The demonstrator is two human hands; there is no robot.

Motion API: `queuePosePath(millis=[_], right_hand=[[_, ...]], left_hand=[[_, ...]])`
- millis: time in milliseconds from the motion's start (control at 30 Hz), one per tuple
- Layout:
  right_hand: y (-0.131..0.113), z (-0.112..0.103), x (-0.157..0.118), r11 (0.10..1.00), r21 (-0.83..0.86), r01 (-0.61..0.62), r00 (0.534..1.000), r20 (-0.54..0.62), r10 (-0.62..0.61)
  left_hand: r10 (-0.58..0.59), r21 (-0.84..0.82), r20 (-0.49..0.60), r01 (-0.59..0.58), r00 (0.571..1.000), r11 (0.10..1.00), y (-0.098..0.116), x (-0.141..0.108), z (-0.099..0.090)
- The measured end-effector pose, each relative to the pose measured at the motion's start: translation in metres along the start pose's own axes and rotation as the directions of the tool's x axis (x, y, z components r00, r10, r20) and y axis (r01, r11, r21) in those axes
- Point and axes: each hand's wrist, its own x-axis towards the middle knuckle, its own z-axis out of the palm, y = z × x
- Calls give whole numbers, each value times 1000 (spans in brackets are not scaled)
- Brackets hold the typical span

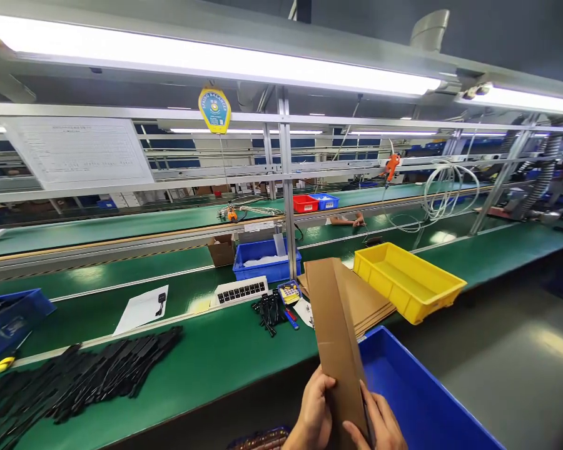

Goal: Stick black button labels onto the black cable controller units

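Observation:
A long folded piece of brown cardboard (332, 319) stands tilted up in front of me, held near its lower end. My left hand (315, 403) grips its left edge, thumb lying on the front face. On the right side, my right hand (378, 415) is closed around the other edge, its fingertips along the fold. Right behind the held piece lies a stack of flat cardboard sheets (368, 297) on the green bench. A large blue bin (403, 375) sits just beyond my right hand.
Black cable bundles (98, 375) cover the bench's left part. A yellow tray (408, 281) rests at the bench edge, right. Near the metal post (287, 187) are a blue bin (263, 259), a white socket strip (241, 290) and short black cables (268, 309). Another person's hands (351, 220) show across the line.

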Motion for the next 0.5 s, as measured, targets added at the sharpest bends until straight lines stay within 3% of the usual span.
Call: queuePosePath(millis=[133, 267, 333, 400, 467, 500], right_hand=[[-17, 6, -3, 990, 132, -40, 999, -13, 42], [-23, 12, 1, 987, 161, -27, 995, -92, 42], [-15, 9, 2, 994, 107, 22, 998, -67, -15], [2, -1, -4, 999, 23, 25, 999, 37, -25], [26, -14, -20, 992, -59, -115, 988, 96, 120], [38, -21, -32, 960, -79, -270, 960, 58, 275]], left_hand=[[125, 122, -99, -113, 987, 986, -9, -2, 0], [341, 352, -144, -274, 929, 895, -13, 2, -5], [298, 317, -177, -232, 938, 920, -11, 5, -10], [187, 214, -259, -132, 948, 968, -8, 9, -15], [116, 148, -328, -70, 938, 986, -8, 15, -20], [102, 133, -342, -59, 934, 989, -9, 18, -23]])
